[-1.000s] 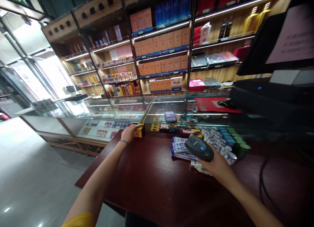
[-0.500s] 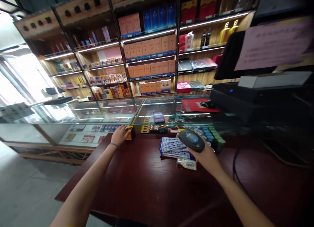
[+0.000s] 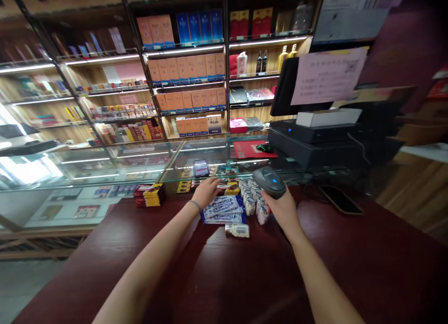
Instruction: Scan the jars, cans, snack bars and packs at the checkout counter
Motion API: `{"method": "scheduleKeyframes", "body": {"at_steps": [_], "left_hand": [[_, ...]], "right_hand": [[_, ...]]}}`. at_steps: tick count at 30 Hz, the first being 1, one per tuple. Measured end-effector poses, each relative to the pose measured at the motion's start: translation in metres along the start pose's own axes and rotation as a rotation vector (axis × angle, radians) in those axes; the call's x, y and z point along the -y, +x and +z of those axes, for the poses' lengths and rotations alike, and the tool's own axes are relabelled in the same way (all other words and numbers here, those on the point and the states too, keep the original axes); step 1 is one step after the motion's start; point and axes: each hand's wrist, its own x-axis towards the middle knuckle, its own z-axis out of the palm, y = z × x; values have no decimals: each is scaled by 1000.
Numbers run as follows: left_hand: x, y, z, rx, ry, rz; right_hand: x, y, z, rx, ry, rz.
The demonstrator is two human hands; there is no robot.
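Observation:
My right hand (image 3: pixel 283 211) is closed round the grip of a dark barcode scanner (image 3: pixel 269 182) with a blue light, held above several small capped bottles (image 3: pixel 249 200). My left hand (image 3: pixel 207 191) reaches over the blue-and-white snack packs (image 3: pixel 222 208) towards the yellow-and-dark packets (image 3: pixel 231 189) by the glass case; its fingers are bent and touching those goods, and I cannot see whether they grip anything. A stack of dark and yellow chocolate bars (image 3: pixel 150 195) lies to its left. A small clear packet (image 3: pixel 238 230) lies in front of the snack packs.
The dark red wooden counter (image 3: pixel 224 277) runs under my arms. A glass display case (image 3: pixel 140 163) with a phone (image 3: pixel 200 168) on it stands behind. A till with a screen (image 3: pixel 315 128) is at the right, a black phone (image 3: pixel 341 200) beside it. Shelves of boxed goods (image 3: pixel 189 77) fill the back wall.
My left hand has left the chocolate bar stack and moved right to the goods beside the snack packs. The scanner stays in my right hand. My head has turned right.

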Motion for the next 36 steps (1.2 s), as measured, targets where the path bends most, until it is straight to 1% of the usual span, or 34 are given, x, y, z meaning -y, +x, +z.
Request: {"method": "scheduleKeyframes", "body": {"at_steps": [2,4,7,11,14,16,17,19,22,24,26,28,30,32,34,36], "left_hand": [[-8,10,17,119,185,51],[-14,17,30,196,305,81],[-18,24,42,287,418,48],[-20,29,47,352,495,-10],[-20,32,43,362,468,-39],[-20,32,39,347,422,-53],[-19,30,36,318,396,-52],[-19,24,28,207,345,-49],[-19,8,14,-35,225,-105],[-19,-5,3,-196,77,-166],[-17,-19,-7,-346,-155,-220],[-12,-35,-16,-458,-447,-278],[-3,-52,-23,-512,-742,-376],[9,-70,-26,-541,-979,-501],[20,-87,-26,-607,-1151,-599],[31,-100,-23,-712,-1268,-662]], "right_hand": [[-3,3,-2,-35,30,-3],[-5,5,-4,-36,64,-5],[-5,5,-7,-9,101,4],[-1,3,-10,41,105,-13],[0,2,-10,49,81,-17],[-1,2,-8,46,70,-19],[-2,2,-8,44,66,-20],[-4,2,-5,29,48,-33],[-4,-1,0,18,2,-79],[-2,-6,5,35,-11,-96],[-1,-12,12,64,-21,-101],[0,-18,19,99,-38,-111],[-1,-24,27,135,-56,-132],[-4,-29,35,170,-69,-148],[-8,-35,44,213,-70,-162],[-11,-42,53,272,-40,-182]]}}
